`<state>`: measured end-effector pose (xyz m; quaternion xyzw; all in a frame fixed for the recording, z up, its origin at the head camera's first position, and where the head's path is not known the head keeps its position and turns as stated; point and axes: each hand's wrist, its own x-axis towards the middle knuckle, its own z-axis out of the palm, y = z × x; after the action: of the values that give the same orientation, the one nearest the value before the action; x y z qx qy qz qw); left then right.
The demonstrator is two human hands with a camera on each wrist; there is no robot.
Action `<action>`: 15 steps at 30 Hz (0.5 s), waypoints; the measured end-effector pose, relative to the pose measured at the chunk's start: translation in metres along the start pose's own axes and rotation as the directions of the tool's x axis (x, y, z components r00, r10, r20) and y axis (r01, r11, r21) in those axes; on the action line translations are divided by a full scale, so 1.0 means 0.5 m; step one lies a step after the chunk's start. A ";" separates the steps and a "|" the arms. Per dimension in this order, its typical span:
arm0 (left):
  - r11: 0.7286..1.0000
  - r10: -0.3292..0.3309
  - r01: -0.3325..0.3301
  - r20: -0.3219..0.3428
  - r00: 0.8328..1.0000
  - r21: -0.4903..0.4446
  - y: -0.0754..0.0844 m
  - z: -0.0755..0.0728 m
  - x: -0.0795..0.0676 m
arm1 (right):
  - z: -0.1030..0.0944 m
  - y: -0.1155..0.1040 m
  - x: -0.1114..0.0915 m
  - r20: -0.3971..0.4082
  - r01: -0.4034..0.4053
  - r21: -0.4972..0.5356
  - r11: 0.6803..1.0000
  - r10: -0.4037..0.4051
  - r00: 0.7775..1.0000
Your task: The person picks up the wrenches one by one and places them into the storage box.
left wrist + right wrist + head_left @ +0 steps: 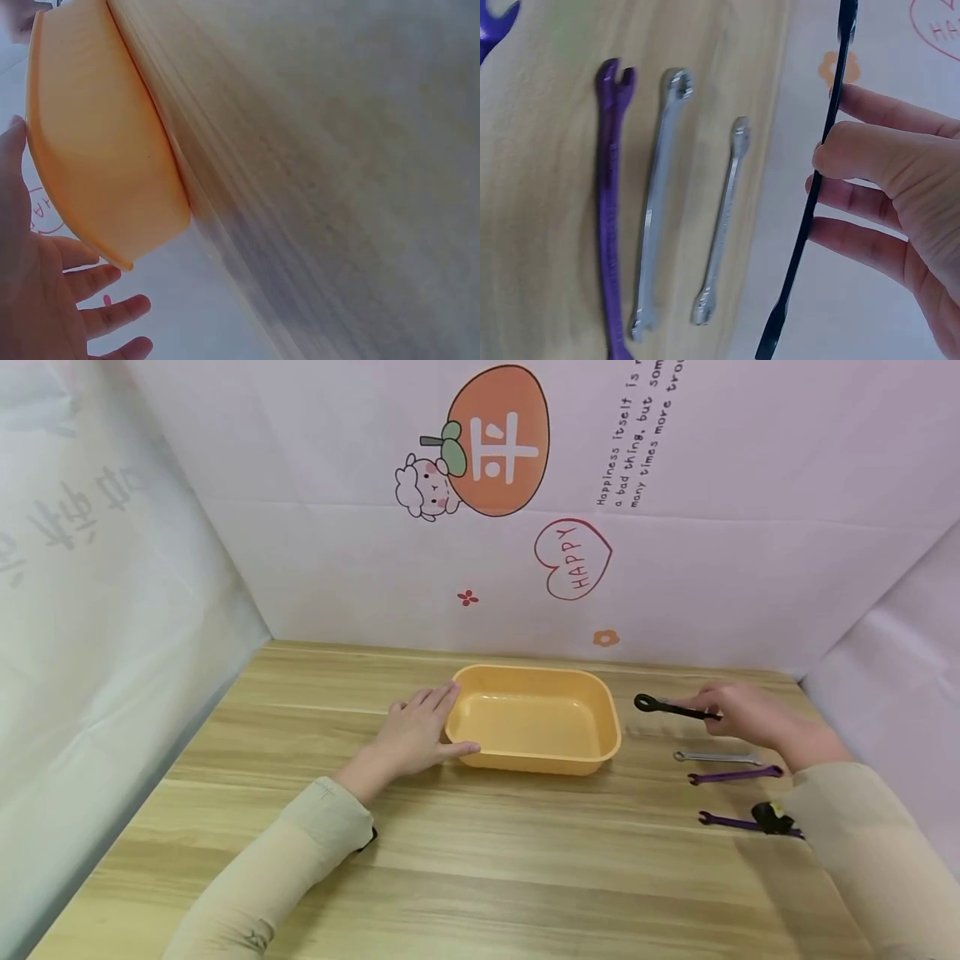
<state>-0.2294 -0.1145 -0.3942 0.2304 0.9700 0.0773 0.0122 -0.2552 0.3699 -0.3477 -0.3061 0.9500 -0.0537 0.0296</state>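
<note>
A yellow plastic basin (532, 764) stands on the wooden table with nothing in it. My left hand (412, 735) rests at its left end, fingers spread and fairly straight. In the left wrist view the thumb (13, 146) touches the rim. Right of the basin, my right hand (742, 714) pinches a black wrench (671, 707) mid-shaft between thumb and fingers, raised over the table. Near that hand lie a silver wrench (716, 757) and a purple wrench (738, 775). The right wrist view also shows a smaller silver wrench (724, 221).
Another purple wrench (723, 821) lies nearer the front, partly behind the black wrist camera (772, 818). A printed white cloth (337, 568) hangs along the table's back edge. More white cloth (150, 652) closes off the left side, and the right side likewise.
</note>
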 end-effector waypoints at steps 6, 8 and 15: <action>1.000 -0.014 0.014 0.022 1.000 -0.006 0.002 0.001 0.002 | -0.021 -0.016 0.008 -0.002 -0.009 -0.001 1.000 0.009 1.000; 1.000 -0.020 0.020 0.026 0.999 -0.004 0.002 0.001 0.002 | -0.025 -0.021 0.011 0.003 -0.014 0.009 1.000 0.014 1.000; 1.000 -0.028 0.029 0.050 0.998 -0.001 0.005 -0.001 0.003 | -0.031 -0.032 0.019 -0.002 -0.013 0.019 1.000 0.013 1.000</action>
<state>-0.2295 -0.1117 -0.3934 0.2184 0.9725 0.0722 0.0379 -0.2550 0.3528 -0.3305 -0.2996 0.9515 -0.0628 0.0320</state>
